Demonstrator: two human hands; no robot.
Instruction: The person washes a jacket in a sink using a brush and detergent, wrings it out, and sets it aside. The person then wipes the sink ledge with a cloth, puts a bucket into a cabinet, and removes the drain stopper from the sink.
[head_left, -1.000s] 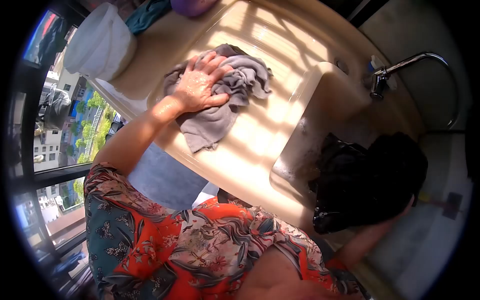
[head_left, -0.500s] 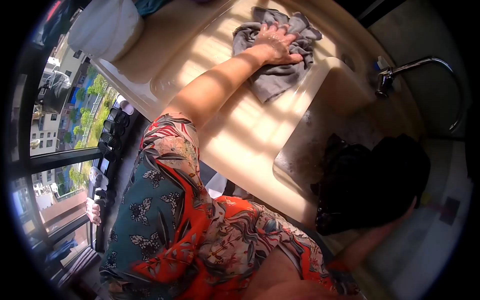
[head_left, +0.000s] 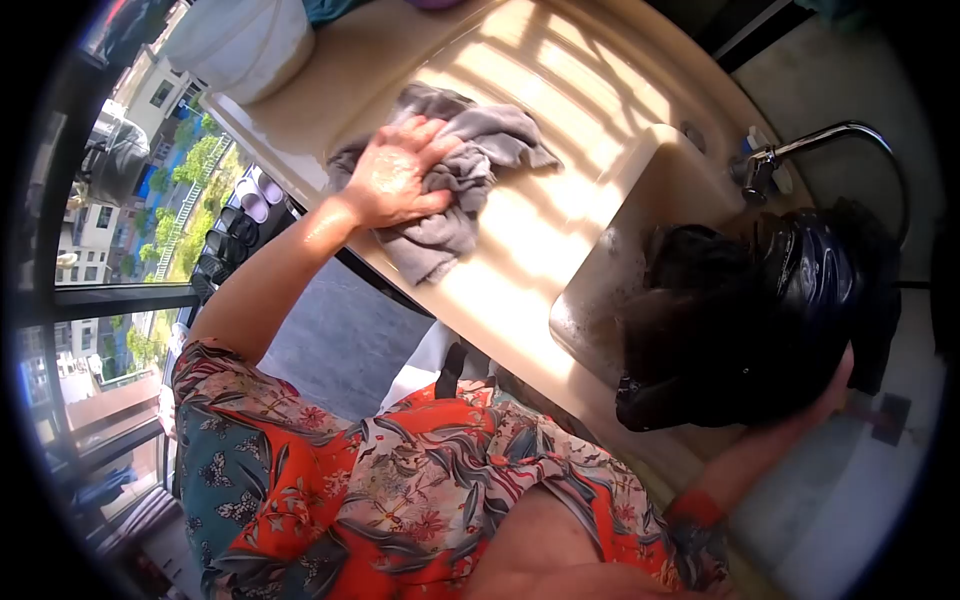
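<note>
A crumpled, wet grey cloth (head_left: pixel 440 250) lies on the ribbed, sunlit cream washboard. Pressed palm-down on it is my wet left hand (head_left: pixel 400 175), its fingers apart and thumb out to the side. At the right, my right hand (head_left: pixel 838 385) is under a large bundle of black fabric (head_left: pixel 740 340) and holds it over the sink basin (head_left: pixel 590 310). The bundle hides most of the fingers. Part of it looks shiny and wet.
A curved chrome faucet (head_left: pixel 760 170) stands behind the basin. A white bucket (head_left: pixel 245 50) is on the upper left of the cream counter (head_left: pixel 350 70), beside a teal cloth (head_left: pixel 330 8). Slippers (head_left: pixel 250 200) line the floor by the window at the left.
My left hand and the grey cloth went up and right across the washboard, then came back down and left. The black bundle has risen, spreading toward the faucet, with my right hand still beneath it.
</note>
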